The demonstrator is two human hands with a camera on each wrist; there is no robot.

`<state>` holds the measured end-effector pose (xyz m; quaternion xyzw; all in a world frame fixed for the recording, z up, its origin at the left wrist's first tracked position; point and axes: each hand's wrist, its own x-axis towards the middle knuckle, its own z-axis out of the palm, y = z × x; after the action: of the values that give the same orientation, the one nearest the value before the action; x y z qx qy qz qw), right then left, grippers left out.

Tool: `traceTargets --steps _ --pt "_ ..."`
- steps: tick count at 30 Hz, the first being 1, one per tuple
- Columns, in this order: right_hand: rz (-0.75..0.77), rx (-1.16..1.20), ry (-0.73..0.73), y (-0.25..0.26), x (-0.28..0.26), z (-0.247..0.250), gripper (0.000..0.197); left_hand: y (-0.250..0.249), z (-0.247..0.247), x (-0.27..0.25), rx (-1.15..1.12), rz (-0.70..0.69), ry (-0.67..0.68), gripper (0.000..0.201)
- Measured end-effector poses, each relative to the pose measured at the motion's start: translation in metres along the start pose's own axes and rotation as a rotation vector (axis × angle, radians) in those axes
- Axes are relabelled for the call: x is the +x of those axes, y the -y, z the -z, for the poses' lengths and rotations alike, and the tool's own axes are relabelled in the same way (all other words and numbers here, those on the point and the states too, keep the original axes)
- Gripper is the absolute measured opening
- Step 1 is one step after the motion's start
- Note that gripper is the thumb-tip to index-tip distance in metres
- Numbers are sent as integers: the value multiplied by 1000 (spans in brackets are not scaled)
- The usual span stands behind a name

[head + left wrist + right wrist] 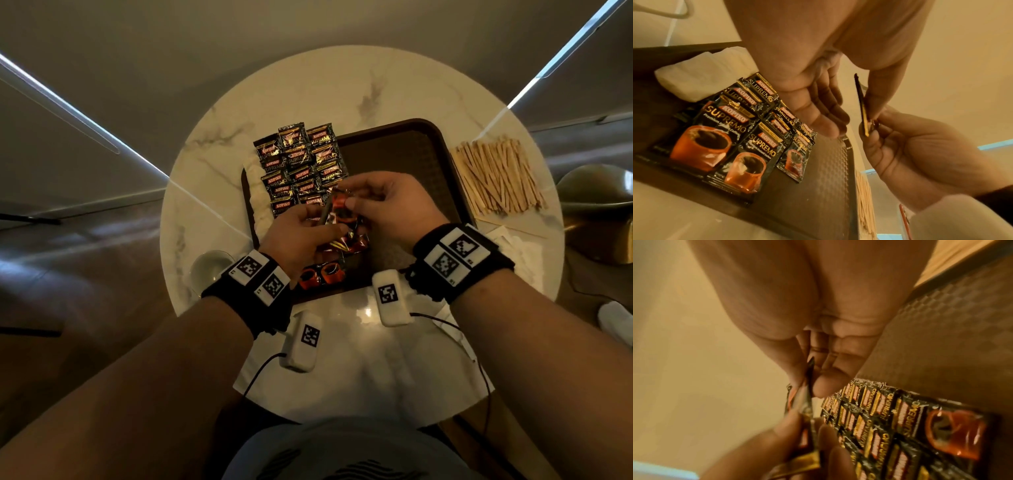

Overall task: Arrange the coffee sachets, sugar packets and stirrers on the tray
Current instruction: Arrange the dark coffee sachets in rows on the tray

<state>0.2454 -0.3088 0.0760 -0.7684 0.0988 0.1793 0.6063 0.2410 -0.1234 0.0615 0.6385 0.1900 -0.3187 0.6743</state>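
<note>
A brown tray (404, 161) sits on a round marble table. Rows of black Kopiko coffee sachets (301, 161) overlap on its left part, with white sugar packets (255, 192) along its left edge. Both hands meet above the tray's middle. My left hand (325, 224) grips a few sachets from below. My right hand (349, 202) pinches one coffee sachet (337, 210) by its top edge between thumb and forefinger. That sachet (861, 105) shows edge-on in the left wrist view. More sachets (322, 275) lie loose near the tray's front edge. Wooden stirrers (496, 174) are heaped on the table right of the tray.
The tray's right half (818, 178) is bare patterned surface. A glass (210, 267) stands at the table's left edge. Two white tagged devices (303, 339) with cables lie on the near table. White paper (513, 246) lies at the right.
</note>
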Motion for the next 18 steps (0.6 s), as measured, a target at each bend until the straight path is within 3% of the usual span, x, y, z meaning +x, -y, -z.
traceTargets --steps 2,5,7,10,14,18 --pt "13 128 -33 2 -4 5 34 -3 0 -1 -20 -17 -18 24" --pt "-41 93 30 -1 -17 13 38 -9 1 2 69 -111 -107 18" --pt "-74 -40 68 -8 -24 15 26 -11 -1 5 284 -185 -146 19" --pt "-124 -169 -27 -24 -27 17 8 -9 -10 6 494 -269 -167 20" --pt "-231 -194 -211 -55 -26 16 9 12 -18 2 733 -275 -222 30" --pt "-323 -349 -237 -80 -25 2 8 40 -8 1 1171 -265 -120 49"
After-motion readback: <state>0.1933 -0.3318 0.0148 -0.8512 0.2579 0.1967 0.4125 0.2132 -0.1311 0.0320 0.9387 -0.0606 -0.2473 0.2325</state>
